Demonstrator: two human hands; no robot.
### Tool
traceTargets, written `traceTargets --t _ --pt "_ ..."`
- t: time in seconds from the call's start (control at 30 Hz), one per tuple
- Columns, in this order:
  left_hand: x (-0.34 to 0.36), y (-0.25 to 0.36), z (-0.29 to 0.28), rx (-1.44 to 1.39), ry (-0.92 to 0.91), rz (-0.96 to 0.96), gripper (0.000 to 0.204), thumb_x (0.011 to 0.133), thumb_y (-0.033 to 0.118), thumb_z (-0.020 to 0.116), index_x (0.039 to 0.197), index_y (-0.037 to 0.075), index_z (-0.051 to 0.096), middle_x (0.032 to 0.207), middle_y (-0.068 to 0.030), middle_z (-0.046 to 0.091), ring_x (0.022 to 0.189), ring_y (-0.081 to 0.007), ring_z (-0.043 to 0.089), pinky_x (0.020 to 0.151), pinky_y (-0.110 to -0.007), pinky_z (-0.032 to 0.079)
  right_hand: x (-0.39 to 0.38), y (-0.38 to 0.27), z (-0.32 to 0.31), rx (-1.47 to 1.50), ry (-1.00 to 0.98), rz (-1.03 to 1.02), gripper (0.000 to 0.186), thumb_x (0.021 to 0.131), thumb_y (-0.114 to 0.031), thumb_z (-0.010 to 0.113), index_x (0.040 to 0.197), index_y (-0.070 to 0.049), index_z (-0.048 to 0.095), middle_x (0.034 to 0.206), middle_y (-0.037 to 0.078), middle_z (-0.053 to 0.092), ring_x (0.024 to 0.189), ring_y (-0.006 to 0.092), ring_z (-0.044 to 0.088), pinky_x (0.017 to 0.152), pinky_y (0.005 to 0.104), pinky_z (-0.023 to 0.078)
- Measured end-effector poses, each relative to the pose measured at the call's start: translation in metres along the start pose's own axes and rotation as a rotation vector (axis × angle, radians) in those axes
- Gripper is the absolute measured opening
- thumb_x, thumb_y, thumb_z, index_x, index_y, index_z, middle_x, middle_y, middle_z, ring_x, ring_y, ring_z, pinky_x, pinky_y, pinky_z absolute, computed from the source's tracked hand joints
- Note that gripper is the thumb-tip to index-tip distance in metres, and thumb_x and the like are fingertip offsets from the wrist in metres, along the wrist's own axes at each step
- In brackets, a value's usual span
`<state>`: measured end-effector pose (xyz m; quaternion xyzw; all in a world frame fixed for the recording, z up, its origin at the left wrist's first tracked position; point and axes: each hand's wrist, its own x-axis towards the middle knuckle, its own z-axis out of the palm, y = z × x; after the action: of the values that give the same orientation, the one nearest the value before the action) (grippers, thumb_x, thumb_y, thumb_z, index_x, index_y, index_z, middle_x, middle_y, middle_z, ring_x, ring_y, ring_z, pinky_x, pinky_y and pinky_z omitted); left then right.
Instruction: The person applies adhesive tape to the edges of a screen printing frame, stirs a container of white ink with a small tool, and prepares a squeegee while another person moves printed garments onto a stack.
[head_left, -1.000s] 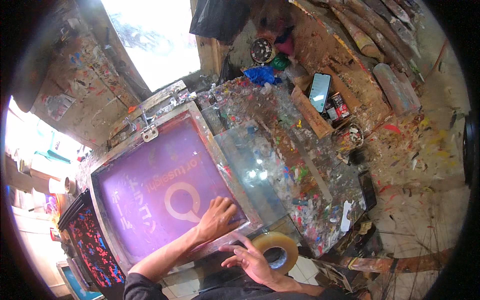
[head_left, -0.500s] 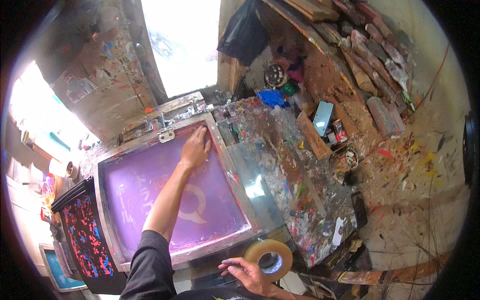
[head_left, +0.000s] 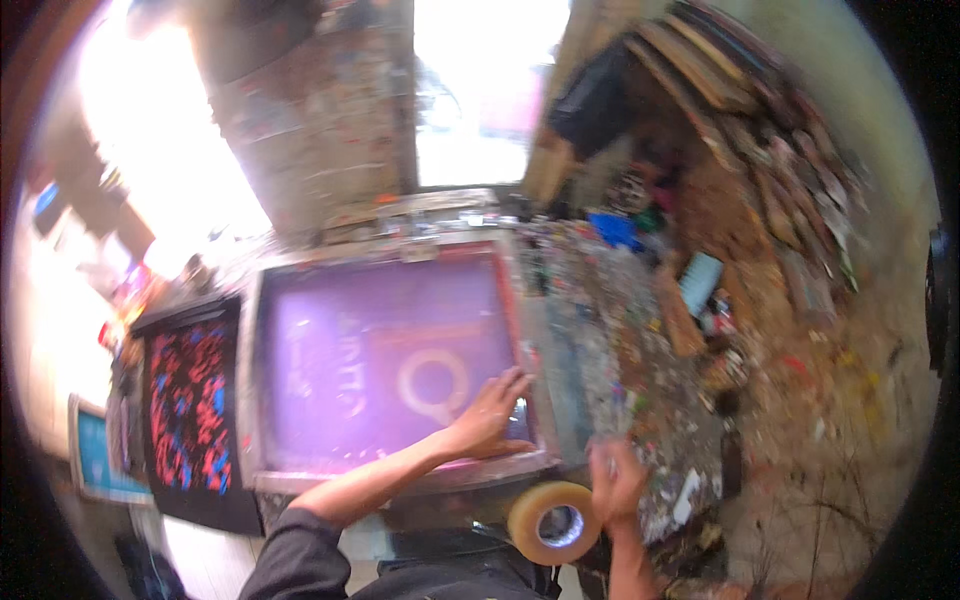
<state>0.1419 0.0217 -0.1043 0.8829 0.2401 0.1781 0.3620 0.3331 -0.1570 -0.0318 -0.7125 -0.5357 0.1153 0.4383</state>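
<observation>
A screen-printing frame (head_left: 398,484) with a purple mesh and pale lettering lies on the bench. My left hand (head_left: 485,418) rests on the near right corner of this frame, with its fingers stretched out and apart. Something shiny and clear shows beside those fingers, perhaps tape. Right of the frame, above the bench, is my right hand (head_left: 618,478), its fingers smeared by motion. Just left of my right wrist is a large roll of clear, yellowish tape (head_left: 520,524); whether the hand touches it I cannot tell.
A black sheet with red and blue blotches (head_left: 190,410) hangs left of the frame. A smaller blue screen (head_left: 98,455) stands farther left. On the paint-stained bench, a phone (head_left: 700,284) lies by small containers. Wooden boards (head_left: 700,70) are stacked at the far right.
My left hand has moved from the frame's far right corner to its near right corner. My right hand has moved right and away from me, past the tape roll. The view has turned.
</observation>
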Motion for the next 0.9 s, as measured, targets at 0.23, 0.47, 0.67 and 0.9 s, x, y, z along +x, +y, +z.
traceTargets --t 0.23,0.47,0.67,0.9 --pt "-0.006 0.006 0.021 -0.107 0.026 -0.023 0.090 0.083 0.037 0.077 0.151 0.001 0.029 0.153 -0.0295 0.031 0.143 -0.0445 0.032 0.118 -0.056 0.028 0.179 0.135 -0.073 -0.444 0.414 -0.110 0.035 0.103 -0.024 0.056 0.127 0.001 0.058 0.122 0.018 0.059 0.112 0.0317 0.059 0.095 0.0431 0.046" --pt "-0.107 0.092 0.040 -0.049 -0.059 0.110 0.091 0.090 0.047 0.068 0.155 0.001 0.024 0.154 -0.0268 0.033 0.143 -0.0445 0.032 0.117 -0.055 0.028 0.026 0.036 -0.030 -0.052 -0.570 -0.135 0.028 0.084 -0.029 0.075 0.076 -0.004 0.065 0.069 0.014 0.059 0.063 0.0326 0.060 0.060 0.0451 0.047" --pt "-0.176 0.091 0.093 -0.305 0.010 -0.062 0.068 0.089 0.008 0.063 0.149 0.000 0.032 0.130 -0.0247 0.054 0.116 -0.0430 0.057 0.094 -0.048 0.049 -0.077 -0.031 -0.028 -0.333 -0.774 -0.464 0.053 0.081 -0.040 0.079 0.109 0.003 0.064 0.094 0.020 0.063 0.097 0.0410 0.061 0.099 0.0506 0.048" --pt "-0.160 0.098 0.010 -0.989 0.197 -0.374 0.022 0.095 0.014 0.069 0.107 -0.004 0.071 0.093 -0.0097 0.074 0.089 -0.0150 0.069 0.081 -0.032 0.056 -0.068 -0.028 -0.035 -0.105 -0.761 -0.243 0.051 0.088 -0.035 0.072 0.117 0.006 0.060 0.109 0.027 0.065 0.101 0.0445 0.062 0.103 0.0482 0.047"
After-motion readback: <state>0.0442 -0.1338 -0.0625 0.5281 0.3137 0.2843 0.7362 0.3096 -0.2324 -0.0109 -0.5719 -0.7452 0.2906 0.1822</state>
